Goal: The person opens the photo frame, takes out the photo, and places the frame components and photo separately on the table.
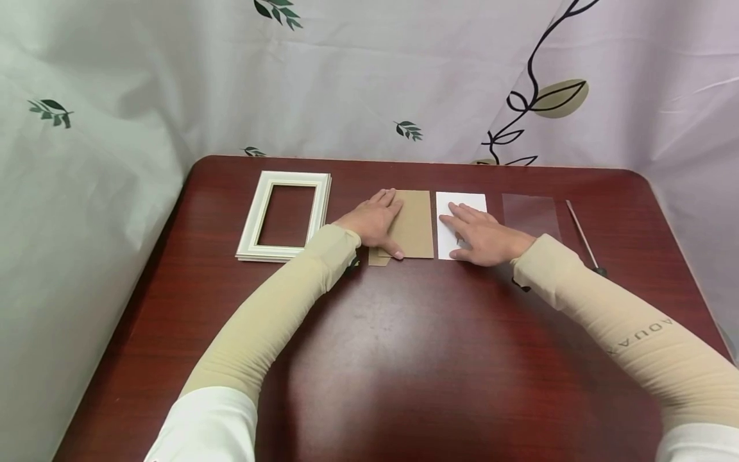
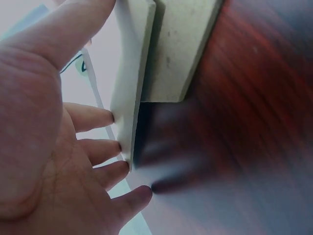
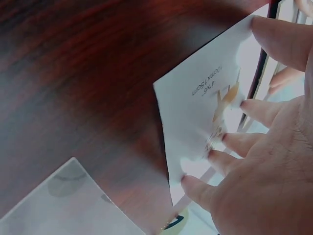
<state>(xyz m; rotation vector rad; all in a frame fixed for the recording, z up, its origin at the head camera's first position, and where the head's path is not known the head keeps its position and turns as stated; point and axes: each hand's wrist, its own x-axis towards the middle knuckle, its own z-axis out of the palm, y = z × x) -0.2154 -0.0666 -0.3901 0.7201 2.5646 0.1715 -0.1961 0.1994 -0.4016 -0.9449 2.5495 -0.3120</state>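
Note:
My left hand (image 1: 374, 221) rests with spread fingers on the left side of a flat brown backing board (image 1: 417, 224). A narrower brown flap (image 1: 378, 261) shows under the board's lower left corner. In the left wrist view, fingertips touch the board's face (image 2: 128, 73), and one finger reaches past its edge to the table. Beside it, my right hand (image 1: 484, 239) lies over a white paper insert (image 1: 443, 240), fingers spread and fingertips on it. Small print, including a size in cm, and a tan picture show on the insert (image 3: 183, 122) in the right wrist view.
A cream picture frame (image 1: 256, 218) lies at the left, its opening showing the table. Right of the insert is a clear sheet (image 1: 528, 212), then a screwdriver (image 1: 582, 234) with a dark handle. The dark red table (image 1: 404, 359) ends at a patterned curtain (image 1: 358, 83).

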